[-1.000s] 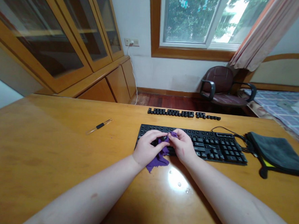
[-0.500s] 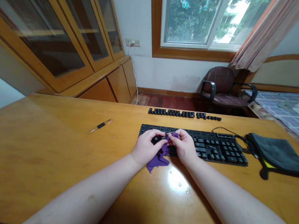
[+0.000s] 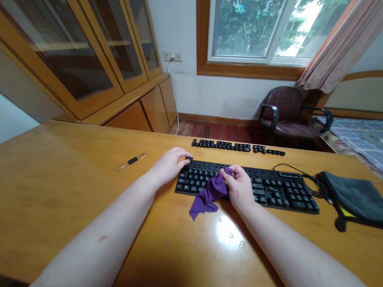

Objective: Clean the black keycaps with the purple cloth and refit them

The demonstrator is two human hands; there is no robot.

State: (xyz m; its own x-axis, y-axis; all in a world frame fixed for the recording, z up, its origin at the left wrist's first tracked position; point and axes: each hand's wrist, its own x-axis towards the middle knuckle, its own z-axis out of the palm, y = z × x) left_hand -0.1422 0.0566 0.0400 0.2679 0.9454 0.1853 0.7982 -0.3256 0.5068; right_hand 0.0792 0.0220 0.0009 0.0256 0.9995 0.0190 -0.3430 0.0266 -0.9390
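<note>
A black keyboard (image 3: 273,192) lies on the wooden desk (image 3: 62,187). My left hand (image 3: 169,164) reaches to the keyboard's far left corner. Its fingers are curled together with the tips down on the top row of keys, and whatever is under them is hidden. My right hand (image 3: 239,187) rests over the middle of the keyboard, closed on a purple cloth (image 3: 209,196). The cloth drapes off the keyboard's front edge onto the desk.
A row of loose black keycaps (image 3: 236,146) lines the desk's far edge behind the keyboard. A clear pen (image 3: 132,160) lies to the left. A dark grey cloth (image 3: 357,197) and the keyboard's cable (image 3: 290,167) are on the right. An armchair (image 3: 284,110) stands beyond the desk.
My left hand left the purple cloth and moved left and away to the keyboard's top left corner. My right hand keeps the cloth. The small black keycap held between both hands is no longer visible.
</note>
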